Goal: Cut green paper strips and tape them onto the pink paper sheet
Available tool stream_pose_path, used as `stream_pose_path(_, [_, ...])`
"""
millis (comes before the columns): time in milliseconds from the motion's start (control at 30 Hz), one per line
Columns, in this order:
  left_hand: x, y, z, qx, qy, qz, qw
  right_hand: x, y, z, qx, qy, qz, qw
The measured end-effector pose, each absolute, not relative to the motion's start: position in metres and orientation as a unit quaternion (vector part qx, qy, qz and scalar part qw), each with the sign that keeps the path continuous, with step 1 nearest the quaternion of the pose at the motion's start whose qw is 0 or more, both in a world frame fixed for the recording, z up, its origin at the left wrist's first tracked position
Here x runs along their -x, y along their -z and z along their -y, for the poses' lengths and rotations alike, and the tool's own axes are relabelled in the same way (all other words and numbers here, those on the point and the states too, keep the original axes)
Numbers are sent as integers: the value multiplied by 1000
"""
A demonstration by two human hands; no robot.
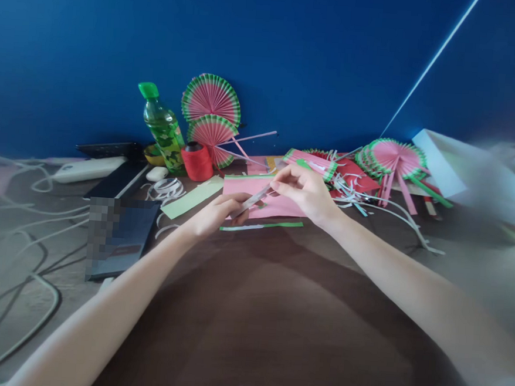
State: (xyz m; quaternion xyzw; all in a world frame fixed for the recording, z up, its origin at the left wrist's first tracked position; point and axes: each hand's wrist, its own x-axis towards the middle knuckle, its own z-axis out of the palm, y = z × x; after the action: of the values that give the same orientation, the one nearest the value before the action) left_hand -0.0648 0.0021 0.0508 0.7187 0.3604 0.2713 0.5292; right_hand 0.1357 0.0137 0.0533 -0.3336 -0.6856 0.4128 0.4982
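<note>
My left hand is closed around the lower end of a thin, pale, flat strip. At the strip's upper end, the thumb and fingers of my right hand pinch it. The strip slants up to the right between both hands, and its material is hard to make out. Behind and below it lies a pink paper sheet with a green edge, partly hidden by my hands. A narrow green and white paper strip rests in front of the sheet. Left of it is a pale green paper piece.
Pleated pink-and-green paper fans lean on the blue wall, with more fans at right. A green bottle, a red thread spool, a dark phone-like slab, cables, paper scraps and a white box surround the work.
</note>
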Motion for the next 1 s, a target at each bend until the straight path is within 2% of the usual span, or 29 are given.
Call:
stream_pose_path(133, [64,-51,-3,-668,-289,-325,604,-135,-56,-10,315,-461,670,490])
stream_pose_path(267, [63,-55,-1,-628,-285,-323,648,-134,-58,-8,310,-460,674,487])
stream_pose_path(533, [64,-52,-1,-681,-255,-349,591,-134,-56,-5,322,-395,715,478])
stream_pose_path(1000, [64,-52,-1,-683,-259,-345,590,-138,-63,-11,352,-479,636,492])
